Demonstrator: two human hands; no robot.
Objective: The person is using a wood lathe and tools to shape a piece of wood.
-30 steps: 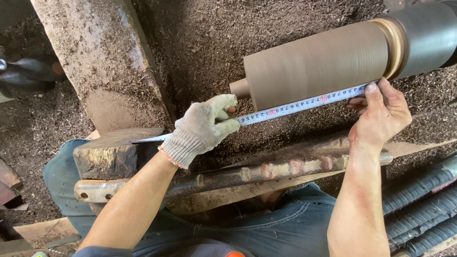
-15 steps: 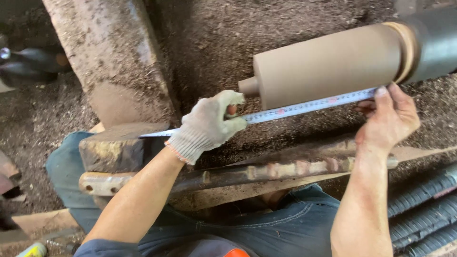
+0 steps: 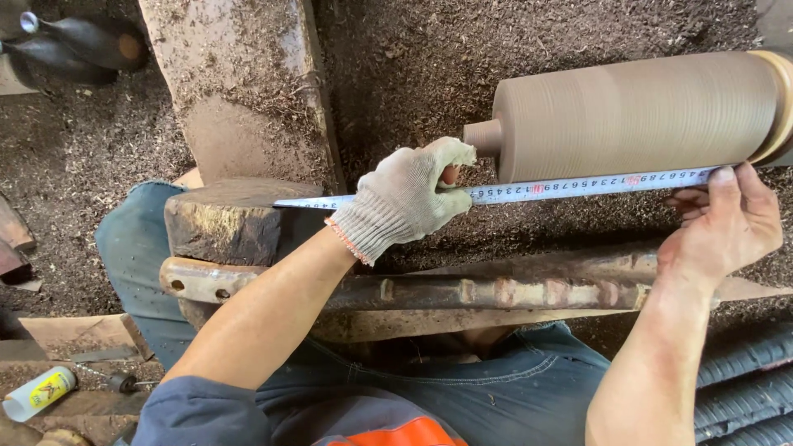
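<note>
Steel tape measure (image 3: 578,187) stretched along wooden cylinder (image 3: 636,111), pinched by gloved left hand (image 3: 409,198), bare right hand (image 3: 727,223).

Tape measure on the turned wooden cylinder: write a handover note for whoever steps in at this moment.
Left hand, gloved, pinches the tape measure near the cylinder's stub end.
Right hand, bare, holds the tape's far end with its thumb at the pale collar.
The tape runs taut along the lower side of the wooden cylinder, above the rusty metal bar.
Done: tape laid end to end.
Left: taking the reading.
</note>
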